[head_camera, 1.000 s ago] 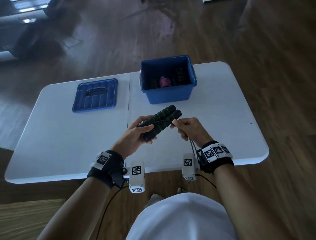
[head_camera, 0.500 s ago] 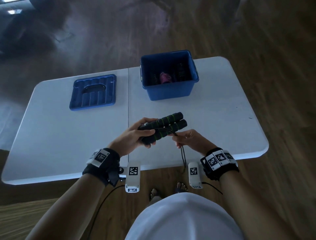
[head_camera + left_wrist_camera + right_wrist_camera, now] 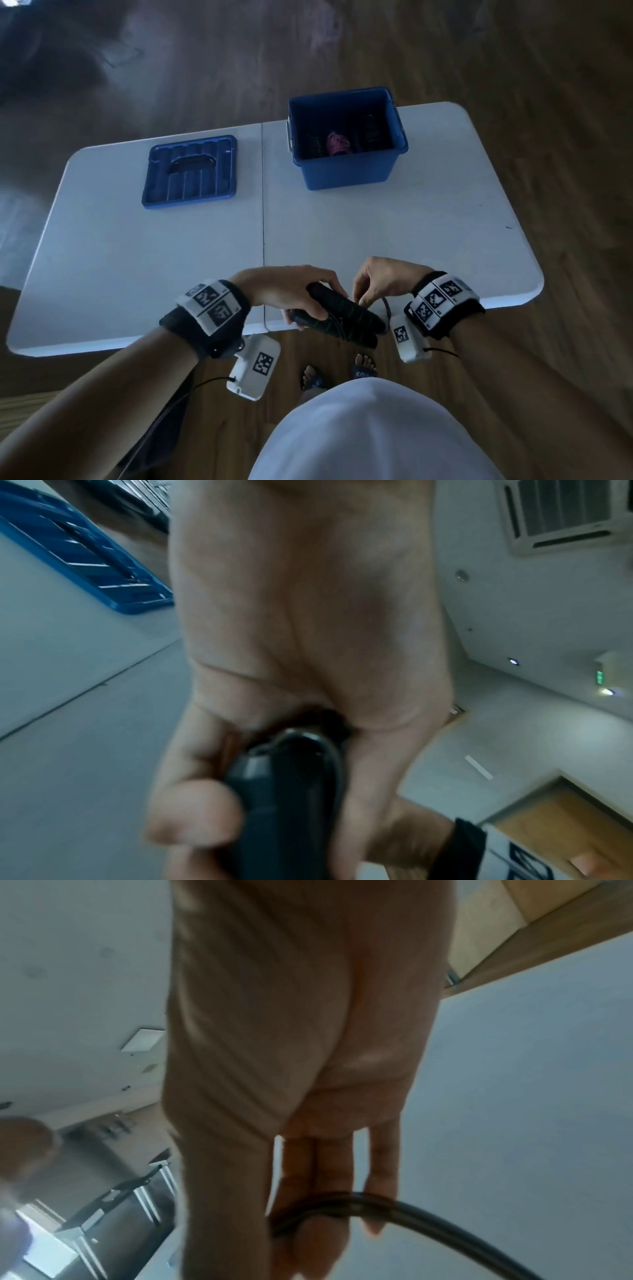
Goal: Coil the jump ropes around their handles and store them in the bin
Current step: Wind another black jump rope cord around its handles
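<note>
My left hand [image 3: 301,294] grips two black jump-rope handles with green rings [image 3: 346,317], held side by side over the table's near edge. In the left wrist view the handles' black end [image 3: 287,791] fills my curled fingers. Just right of the handles, my right hand [image 3: 373,284] pinches the thin black rope [image 3: 386,306], which loops off the handles. The right wrist view shows the rope [image 3: 342,1200] running across my fingertips. The blue bin [image 3: 346,171] stands at the far middle-right of the table, with a pink bundle [image 3: 337,144] and dark rope bundles inside.
The bin's blue lid [image 3: 190,171] lies flat at the far left of the white folding table [image 3: 137,257]. A seam runs down the table's middle. Wooden floor surrounds the table, and my feet show below its near edge.
Both hands drew back toward my body with the handles, from over the table's middle to its near edge. The handles swung round to point toward me, and the right hand came up beside them.
</note>
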